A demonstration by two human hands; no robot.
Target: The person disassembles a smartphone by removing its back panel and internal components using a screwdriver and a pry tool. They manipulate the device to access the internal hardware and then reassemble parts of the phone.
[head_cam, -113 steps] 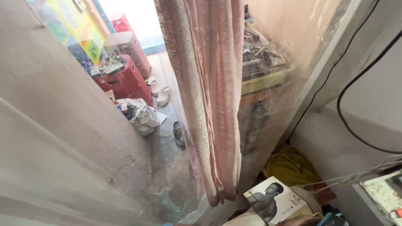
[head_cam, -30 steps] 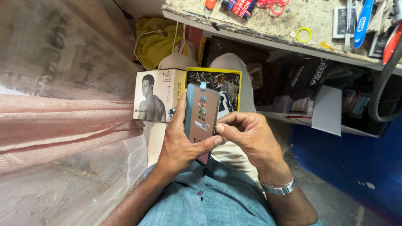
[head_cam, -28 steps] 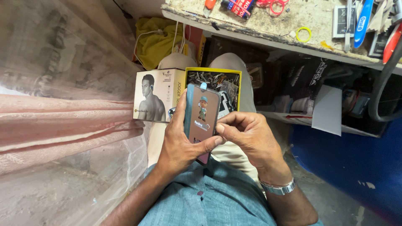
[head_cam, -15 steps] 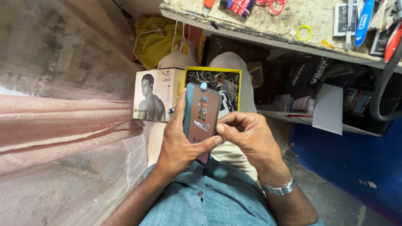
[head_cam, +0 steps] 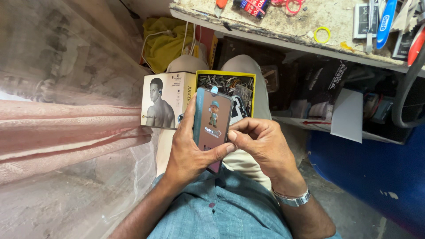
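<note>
While left hand (head_cam: 188, 152) wraps phone (head_cam: 212, 128) from behind, thumb pressed across lower face, right hand (head_cam: 261, 144) curls fingers against phone's right edge. Phone upright, above lap. Beyond phone: open yellow box (head_cam: 226, 90) of small parts; left of it, carton (head_cam: 166, 101). Workbench (head_cam: 283, 26) further beyond. Judged step: inspecting phone; next calls for steady grip.
</note>
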